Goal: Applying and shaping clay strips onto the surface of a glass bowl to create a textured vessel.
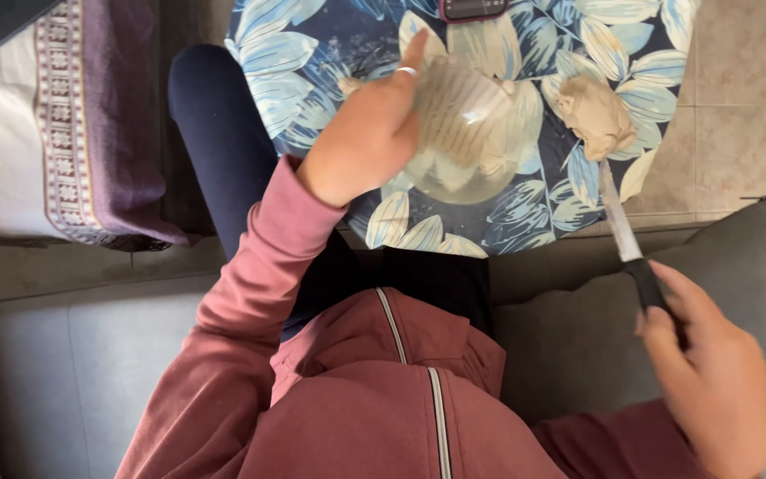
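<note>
On the floral blue tablecloth [330,53], a clear ribbed glass bowl [467,133] is gripped by the left hand [361,137]; a black-handled steel knife [624,235] is clasped by the right hand [711,381] beside a soft beige dough lump [596,115].

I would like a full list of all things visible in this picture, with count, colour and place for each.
glass jar: one, clear with beige smears, tilted over the table, in the left hand
lump of dough: one, beige, on the table, right of the jar
knife: one, silver blade, black handle, in the right hand, tip near the lump
table: one, dark blue with pale leaves
phone: one, dark, far table edge
sofa: one, grey, under the person
cloth: one, white and purple, upper left
left hand: one, ring on finger
right hand: one, lower right
</note>
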